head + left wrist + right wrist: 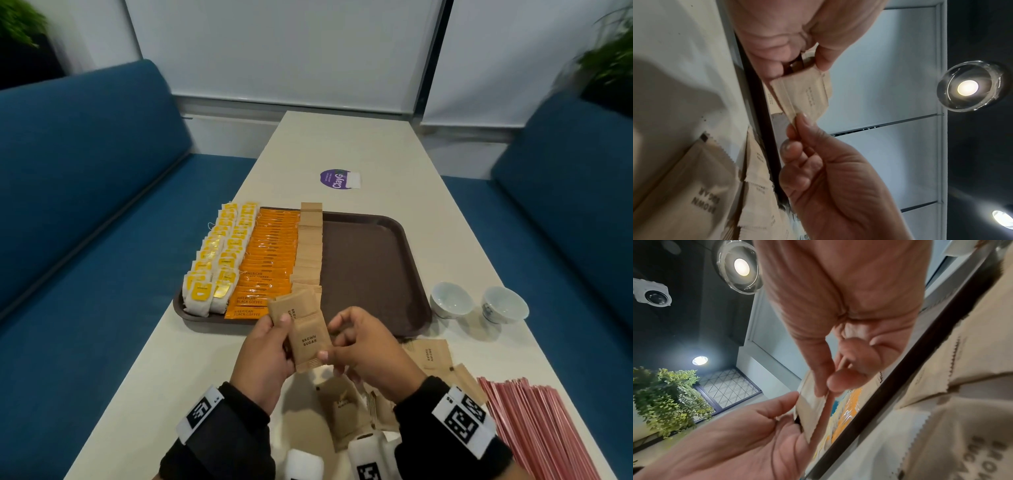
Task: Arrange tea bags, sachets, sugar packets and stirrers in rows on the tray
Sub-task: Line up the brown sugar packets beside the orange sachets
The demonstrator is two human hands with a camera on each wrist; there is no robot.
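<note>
Both hands, left hand (262,356) and right hand (368,346), pinch brown sugar packets (303,330) just off the tray (373,270) rim at 6 o'clock, tray's 3 o'clock half bare.

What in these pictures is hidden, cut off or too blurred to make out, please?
- Head view: how many brown sugar packets the left hand holds; they overlap.
- Head view: loose packets on the table, partly behind the right hand and wrists.
- Head view: stirrers run off the bottom edge.
- Head view: print on the tea bags is too small.
- Wrist views: the tray shows only as a dark rim; its rows are mostly hidden.
</note>
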